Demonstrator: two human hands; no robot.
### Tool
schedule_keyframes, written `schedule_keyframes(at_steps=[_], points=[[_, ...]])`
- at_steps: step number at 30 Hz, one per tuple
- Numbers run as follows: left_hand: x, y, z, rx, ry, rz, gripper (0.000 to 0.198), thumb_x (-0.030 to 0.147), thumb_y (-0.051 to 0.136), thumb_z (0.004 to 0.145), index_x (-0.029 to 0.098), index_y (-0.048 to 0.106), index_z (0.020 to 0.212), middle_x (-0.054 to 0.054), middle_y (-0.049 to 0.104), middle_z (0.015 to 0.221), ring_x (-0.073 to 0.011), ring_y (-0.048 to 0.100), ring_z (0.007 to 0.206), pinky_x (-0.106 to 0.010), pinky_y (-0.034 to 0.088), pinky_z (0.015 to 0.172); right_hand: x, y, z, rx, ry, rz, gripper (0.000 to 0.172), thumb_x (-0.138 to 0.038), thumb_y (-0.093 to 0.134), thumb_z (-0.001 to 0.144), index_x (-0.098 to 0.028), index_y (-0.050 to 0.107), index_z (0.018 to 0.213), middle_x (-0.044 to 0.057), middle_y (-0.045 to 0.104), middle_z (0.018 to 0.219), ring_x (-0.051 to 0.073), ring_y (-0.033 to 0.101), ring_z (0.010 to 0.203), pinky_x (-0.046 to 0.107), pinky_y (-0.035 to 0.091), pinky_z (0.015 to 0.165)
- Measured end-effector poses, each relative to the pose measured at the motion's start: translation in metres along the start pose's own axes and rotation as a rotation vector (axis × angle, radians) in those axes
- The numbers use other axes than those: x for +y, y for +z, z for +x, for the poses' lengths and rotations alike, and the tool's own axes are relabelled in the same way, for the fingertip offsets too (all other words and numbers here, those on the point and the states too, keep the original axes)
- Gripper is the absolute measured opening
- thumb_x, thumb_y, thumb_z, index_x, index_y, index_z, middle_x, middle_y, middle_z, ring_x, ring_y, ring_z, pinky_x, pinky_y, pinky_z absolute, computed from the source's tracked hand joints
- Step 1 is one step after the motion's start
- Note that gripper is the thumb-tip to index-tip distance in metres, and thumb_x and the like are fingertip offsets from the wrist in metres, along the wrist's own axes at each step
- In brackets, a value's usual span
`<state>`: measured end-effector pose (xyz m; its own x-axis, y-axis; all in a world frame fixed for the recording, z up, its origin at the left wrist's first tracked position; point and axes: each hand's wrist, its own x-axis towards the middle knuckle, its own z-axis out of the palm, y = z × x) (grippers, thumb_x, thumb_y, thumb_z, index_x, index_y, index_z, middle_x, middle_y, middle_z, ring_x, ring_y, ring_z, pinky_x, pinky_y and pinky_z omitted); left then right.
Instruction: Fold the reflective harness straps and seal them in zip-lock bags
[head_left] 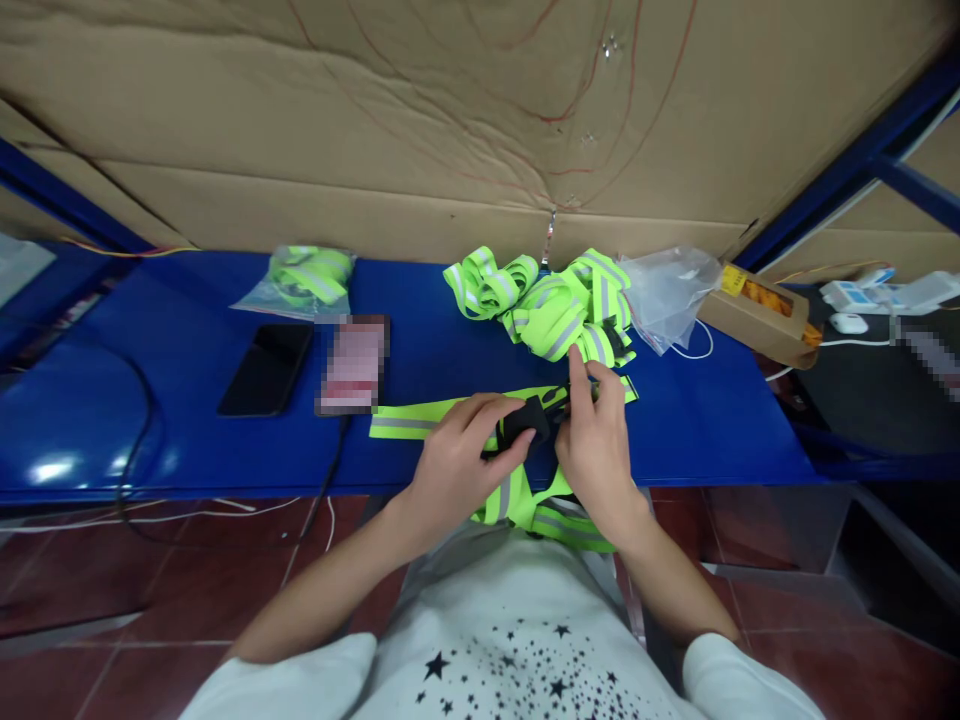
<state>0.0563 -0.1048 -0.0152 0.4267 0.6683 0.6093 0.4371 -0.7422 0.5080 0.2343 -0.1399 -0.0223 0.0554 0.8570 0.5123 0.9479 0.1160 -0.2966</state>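
Near the front edge of the blue table, my left hand (466,450) is closed round a black plastic buckle (528,421), thumb below and fingers above. My right hand (598,452) grips the black part beside it, with the index finger extended along the top. A yellow-green reflective strap (405,422) with a grey stripe runs behind both hands. More of this webbing hangs below them over my lap. Beyond my right hand lies a heap of rolled reflective straps (559,310). My fingers partly hide the buckle and its joint.
To the left are a black phone (267,370), a second device with a blurred screen (352,365) and a bagged strap (309,280). At the right sit a clear plastic bag (670,290) and an open cardboard box (761,318). A cardboard wall (337,200) stands behind the table.
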Motion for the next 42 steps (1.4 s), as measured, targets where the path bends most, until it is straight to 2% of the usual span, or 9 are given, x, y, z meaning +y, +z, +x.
schedule_keyframes(at_steps=[10, 22, 26, 29, 32, 34, 37, 39, 42], points=[[-0.003, 0.002, 0.0, -0.046, -0.046, -0.062, 0.025, 0.02, 0.07, 0.091, 0.019, 0.061, 0.114, -0.008, 0.072, 0.106, -0.0206, 0.07, 0.1, -0.036, 0.06, 0.089, 0.0, 0.005, -0.003, -0.029, 0.005, -0.019, 0.082, 0.001, 0.039, 0.082, -0.009, 0.019, 0.161, 0.024, 0.045, 0.133, 0.034, 0.047, 0.122, 0.053, 0.049, 0.1], [-0.006, -0.001, 0.001, -0.077, -0.144, -0.206, 0.028, 0.023, 0.069, 0.092, 0.023, 0.065, 0.12, -0.006, 0.073, 0.114, -0.0194, 0.07, 0.105, -0.035, 0.058, 0.094, -0.008, 0.009, -0.007, -0.046, -0.014, 0.013, 0.08, -0.003, 0.038, 0.089, -0.012, 0.008, 0.163, 0.024, 0.044, 0.135, 0.034, 0.048, 0.122, 0.054, 0.049, 0.1], [-0.007, 0.0, 0.001, -0.074, -0.163, -0.218, 0.028, 0.023, 0.067, 0.093, 0.021, 0.066, 0.121, -0.006, 0.072, 0.114, -0.0181, 0.068, 0.105, -0.03, 0.056, 0.092, -0.023, 0.01, -0.016, -0.115, -0.062, 0.068, 0.082, -0.004, 0.037, 0.092, -0.014, -0.003, 0.163, 0.025, 0.038, 0.143, 0.037, 0.044, 0.129, 0.054, 0.048, 0.102], [-0.008, -0.004, 0.004, -0.106, -0.185, -0.29, 0.028, 0.022, 0.068, 0.092, 0.021, 0.068, 0.12, -0.006, 0.072, 0.114, -0.0175, 0.068, 0.105, -0.028, 0.054, 0.092, -0.027, 0.004, -0.019, -0.173, -0.083, 0.136, 0.082, -0.005, 0.038, 0.093, -0.019, 0.0, 0.164, 0.024, 0.035, 0.149, 0.038, 0.041, 0.135, 0.055, 0.046, 0.105], [-0.01, -0.017, 0.011, -0.164, -0.252, -0.397, 0.029, 0.023, 0.073, 0.089, 0.021, 0.07, 0.117, -0.004, 0.074, 0.113, -0.0169, 0.069, 0.103, -0.026, 0.053, 0.091, -0.016, -0.013, -0.013, -0.278, -0.124, 0.272, 0.081, -0.018, 0.05, 0.097, -0.026, 0.005, 0.163, 0.018, 0.035, 0.154, 0.036, 0.038, 0.141, 0.056, 0.041, 0.111], [-0.01, -0.03, 0.019, -0.235, -0.288, -0.48, 0.029, 0.027, 0.077, 0.086, 0.022, 0.073, 0.114, -0.003, 0.075, 0.112, -0.0165, 0.07, 0.102, -0.024, 0.052, 0.091, -0.004, -0.027, -0.006, -0.364, -0.16, 0.377, 0.093, -0.038, 0.065, 0.094, -0.028, 0.004, 0.163, 0.015, 0.037, 0.157, 0.035, 0.036, 0.144, 0.057, 0.036, 0.115], [-0.008, -0.044, 0.029, -0.334, -0.301, -0.58, 0.027, 0.03, 0.079, 0.084, 0.025, 0.075, 0.111, -0.001, 0.076, 0.112, -0.0159, 0.07, 0.102, -0.022, 0.052, 0.091, 0.011, -0.041, 0.005, -0.471, -0.233, 0.477, 0.102, -0.056, 0.077, 0.081, -0.028, 0.018, 0.16, 0.014, 0.038, 0.159, 0.036, 0.034, 0.147, 0.06, 0.026, 0.12], [-0.006, -0.047, 0.032, -0.373, -0.3, -0.636, 0.026, 0.03, 0.078, 0.086, 0.026, 0.076, 0.111, 0.0, 0.077, 0.11, -0.0157, 0.07, 0.101, -0.022, 0.052, 0.09, 0.015, -0.044, 0.007, -0.521, -0.274, 0.559, 0.086, -0.054, 0.077, 0.082, -0.027, 0.037, 0.153, 0.013, 0.051, 0.151, 0.034, 0.045, 0.141, 0.059, 0.028, 0.12], [-0.005, -0.041, 0.032, -0.365, -0.289, -0.708, 0.026, 0.032, 0.073, 0.09, 0.026, 0.074, 0.115, -0.002, 0.075, 0.112, -0.0164, 0.069, 0.103, -0.023, 0.052, 0.092, 0.018, -0.042, 0.005, -0.539, -0.202, 0.763, 0.045, -0.044, 0.074, 0.088, -0.025, 0.064, 0.128, 0.009, 0.071, 0.123, 0.029, 0.067, 0.114, 0.045, 0.051, 0.101]])
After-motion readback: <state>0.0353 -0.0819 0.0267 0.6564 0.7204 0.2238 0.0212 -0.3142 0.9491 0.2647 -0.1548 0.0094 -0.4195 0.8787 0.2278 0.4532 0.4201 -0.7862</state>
